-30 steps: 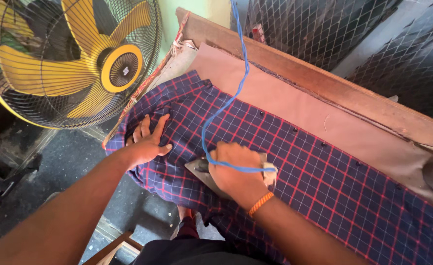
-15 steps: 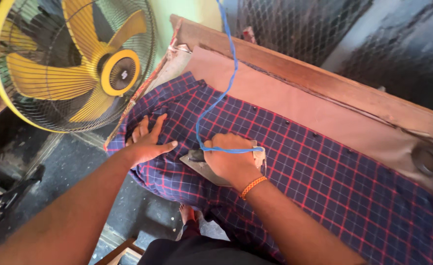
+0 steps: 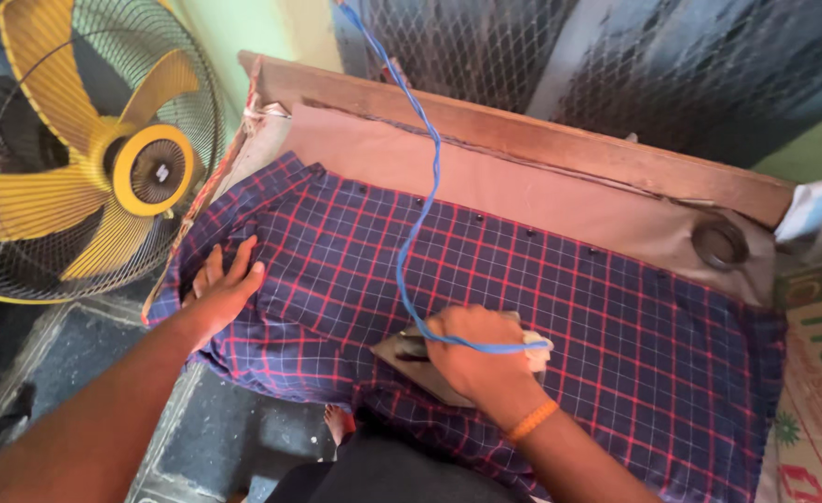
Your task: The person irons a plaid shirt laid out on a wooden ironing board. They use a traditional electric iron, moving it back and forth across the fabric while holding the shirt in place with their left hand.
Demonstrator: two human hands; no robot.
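Two hands at work, ours. Right hand (image 3: 471, 349) closed around the handle of the iron (image 3: 411, 359), which sits on the shirt (image 3: 523, 279) near its front edge; a blue cord (image 3: 420, 214) runs up from the iron and out of frame at the top. Left hand (image 3: 225, 284) open, fingers spread, palm flat on the shirt's collar end, gripping nothing. Shirt lies spread on the padded table (image 3: 523, 191), button row facing up.

Judgement: we do best keeping the left palm pressing the cloth taut away from the iron, the cord clear of the soleplate, and the iron flat, not tilted.

Counts: one iron, one shirt, one cord, one fan (image 3: 85, 158) left of the table, one dark ring (image 3: 718, 242) at the table's far right corner.
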